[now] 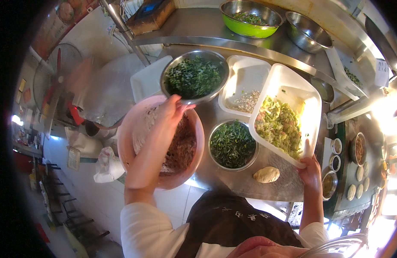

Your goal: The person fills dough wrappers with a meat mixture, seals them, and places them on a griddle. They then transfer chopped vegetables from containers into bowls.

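My left hand [173, 108] grips the near rim of a stainless steel bowl [224, 80] full of chopped leafy greens [193, 77]. That forearm crosses over a large pink basin [126, 142], which holds a dark brown mixture [182, 151]. With my right hand [308, 171] I hold the near right corner of a tilted white plastic tub [292, 77]. Inside it lies a pale green chopped vegetable mixture [279, 125]. Between my hands a second steel bowl of chopped greens [233, 145] stands on the steel worktop [214, 180], near a lump of dough [266, 174].
Behind is a white tub [246, 71] with chopped pale bits, beside another white container [146, 79]. A raised steel shelf [192, 25] bears a green-sided bowl [250, 29] and a steel bowl [309, 32]. Flat dough rounds [359, 174] lie on a griddle-like surface at right.
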A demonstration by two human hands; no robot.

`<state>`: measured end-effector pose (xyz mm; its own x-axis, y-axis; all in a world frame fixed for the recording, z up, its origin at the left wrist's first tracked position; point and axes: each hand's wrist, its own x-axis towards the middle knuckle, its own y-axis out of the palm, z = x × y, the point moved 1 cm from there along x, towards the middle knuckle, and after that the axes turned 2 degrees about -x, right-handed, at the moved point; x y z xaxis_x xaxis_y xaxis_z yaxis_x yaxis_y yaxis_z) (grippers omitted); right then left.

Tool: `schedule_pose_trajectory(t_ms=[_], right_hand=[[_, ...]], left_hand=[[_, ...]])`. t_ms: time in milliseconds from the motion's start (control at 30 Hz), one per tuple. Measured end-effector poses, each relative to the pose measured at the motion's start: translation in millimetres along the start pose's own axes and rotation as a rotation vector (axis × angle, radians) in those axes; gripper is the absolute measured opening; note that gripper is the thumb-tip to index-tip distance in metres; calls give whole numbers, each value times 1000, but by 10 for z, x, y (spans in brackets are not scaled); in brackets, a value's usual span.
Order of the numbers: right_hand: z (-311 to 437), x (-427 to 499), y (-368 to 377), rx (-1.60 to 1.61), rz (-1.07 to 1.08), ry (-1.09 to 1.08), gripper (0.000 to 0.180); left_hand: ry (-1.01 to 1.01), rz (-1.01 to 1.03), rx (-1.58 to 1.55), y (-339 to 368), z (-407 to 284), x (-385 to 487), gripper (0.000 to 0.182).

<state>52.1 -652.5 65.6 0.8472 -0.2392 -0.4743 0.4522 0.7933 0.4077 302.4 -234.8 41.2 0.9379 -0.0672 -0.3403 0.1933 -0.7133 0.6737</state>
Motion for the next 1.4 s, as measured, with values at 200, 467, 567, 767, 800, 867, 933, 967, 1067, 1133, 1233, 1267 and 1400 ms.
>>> schedule_pose_trajectory(t_ms=[200, 467, 567, 767, 800, 867, 933, 967, 1067, 1133, 1233, 1267, 1400], right_hand=[[-88, 14, 174, -24, 103, 3, 76], [-334, 52, 502, -10, 18, 139, 75], [-354, -49, 665, 9, -23, 133, 77], [-353, -378, 324, 53, -143, -18, 74], [-328, -422, 192, 59, -131, -29, 74], [-305, -431, 166, 23, -156, -45, 73], [-225, -471, 167, -35, -318, -78, 72], [-214, -395, 188, -50, -303, -92, 72], [-149, -216, 245, -98, -271, -115, 71], [-203, -200, -8, -52, -258, -142, 71], [-197, 349, 338, -33, -89, -81, 72], [-221, 469, 287, -46, -189, -48, 72], [-241, 1100, 270, -7, -266, 27, 67]], left_hand=[[67, 190, 108, -48, -898, 106, 26], [65, 200, 128, 1120, -1574, 1025, 23], [65, 245, 102, 1229, -1647, 1419, 22], [69, 228, 1122, 949, 198, 1368, 71], [50, 299, 1406, 840, 521, 1269, 92], [28, 123, 1873, 341, 1282, 1638, 99], [10, 333, 1838, 375, 1615, 1703, 94], [21, 343, 1740, 21, 1591, 2043, 86], [110, 215, 1629, -541, 1401, 2404, 57], [231, 138, 1877, -347, 1458, 2262, 43], [129, -2, 2241, -1485, 137, 2634, 38], [158, -37, 2157, -1331, 411, 2607, 39], [168, -109, 2047, -834, 390, 2230, 40]])
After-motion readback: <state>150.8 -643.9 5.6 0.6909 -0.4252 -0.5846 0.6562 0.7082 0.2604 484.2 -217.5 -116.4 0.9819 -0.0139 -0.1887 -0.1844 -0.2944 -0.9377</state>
